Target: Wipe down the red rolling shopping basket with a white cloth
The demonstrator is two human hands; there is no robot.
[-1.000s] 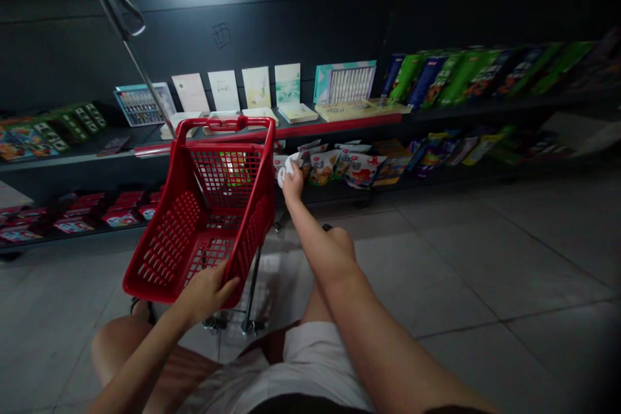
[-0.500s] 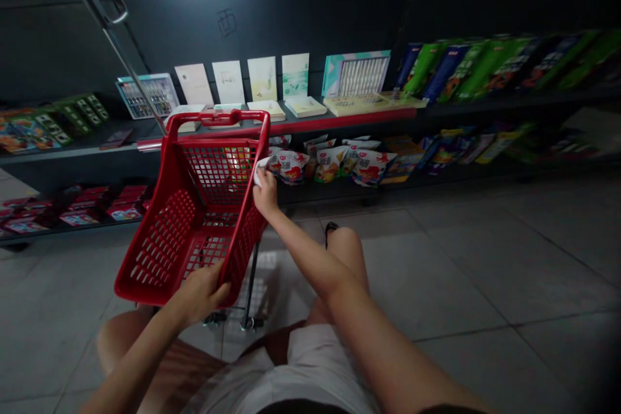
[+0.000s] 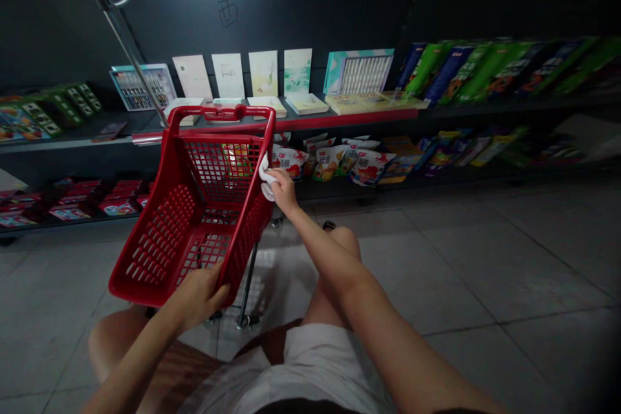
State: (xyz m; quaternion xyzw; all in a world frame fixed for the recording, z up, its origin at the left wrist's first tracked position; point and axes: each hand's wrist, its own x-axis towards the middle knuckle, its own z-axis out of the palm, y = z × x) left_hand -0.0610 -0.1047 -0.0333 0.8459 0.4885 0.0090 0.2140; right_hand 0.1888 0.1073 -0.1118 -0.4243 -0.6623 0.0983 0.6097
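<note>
A red plastic shopping basket (image 3: 194, 233) on a wheeled frame stands tilted in front of me. My left hand (image 3: 196, 294) grips its near rim, fingers wrapped over the edge. My right hand (image 3: 282, 191) is closed round a crumpled white cloth (image 3: 266, 180) and presses it against the basket's right rim near the far corner. A colourful packet shows through the basket's mesh at its far end. I am crouched low, with both knees in view.
Dark shelves (image 3: 339, 119) run along the wall behind the basket. Cards, boxed sets and green packs sit on the upper level, snack bags (image 3: 334, 162) and red packets on the lower. A metal pole (image 3: 121, 26) slants up at the left. Grey tiled floor (image 3: 460, 252) stretches right.
My right hand with the white cloth came back from beside the snack bags to the basket's right rim and slid a little along it. My left hand kept its grip.
</note>
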